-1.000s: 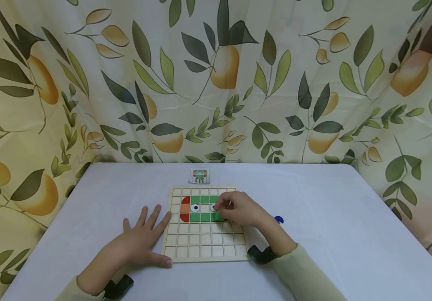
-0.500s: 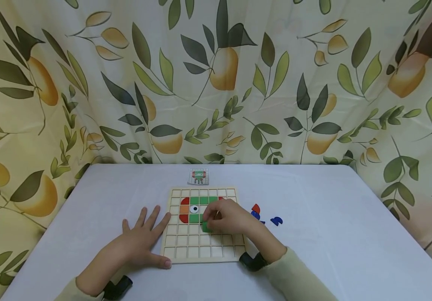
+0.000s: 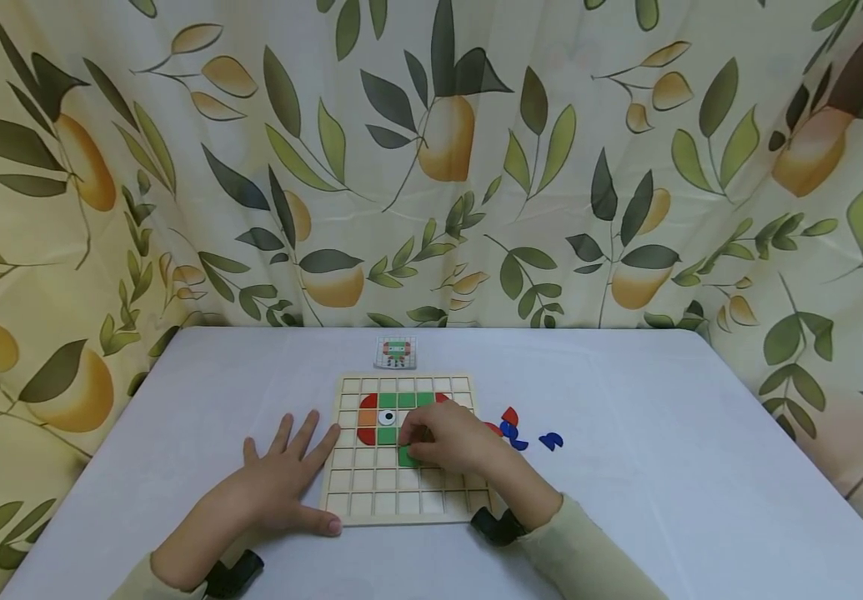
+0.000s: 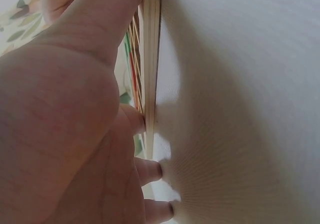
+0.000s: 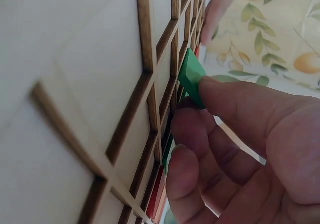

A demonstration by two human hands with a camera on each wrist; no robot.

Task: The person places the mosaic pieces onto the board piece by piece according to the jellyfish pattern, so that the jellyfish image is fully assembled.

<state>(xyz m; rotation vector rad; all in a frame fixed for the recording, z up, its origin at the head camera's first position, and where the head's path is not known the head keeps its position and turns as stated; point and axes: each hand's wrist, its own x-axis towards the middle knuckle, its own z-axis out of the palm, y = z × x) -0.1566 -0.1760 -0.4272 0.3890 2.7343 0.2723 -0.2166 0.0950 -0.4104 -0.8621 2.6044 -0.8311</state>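
My right hand [image 3: 449, 437] pinches a green square tile [image 5: 192, 77] between thumb and fingers, tilted over the wooden grid board [image 3: 386, 504]. In the head view that tile lies just below the row of placed pieces. Set in the board are green tiles [image 3: 405, 401], red curved corner pieces [image 3: 367, 437], an orange tile [image 3: 367, 417] and an eye tile [image 3: 388, 417]. The right hand covers the right part of this pattern. My left hand [image 3: 273, 479] rests with spread fingers at the board's left edge, thumb and fingertip touching its side.
A small picture card [image 3: 396, 352] lies behind the board. Right of the board are loose red pieces [image 3: 509, 415] and blue pieces [image 3: 551, 441] on the white tablecloth [image 3: 626, 483]. A leaf-patterned curtain [image 3: 431, 208] hangs behind the table.
My right hand has moved left and slightly toward me over the board with the green tile. Red and blue pieces beside the board have come into sight. The left hand stays put.
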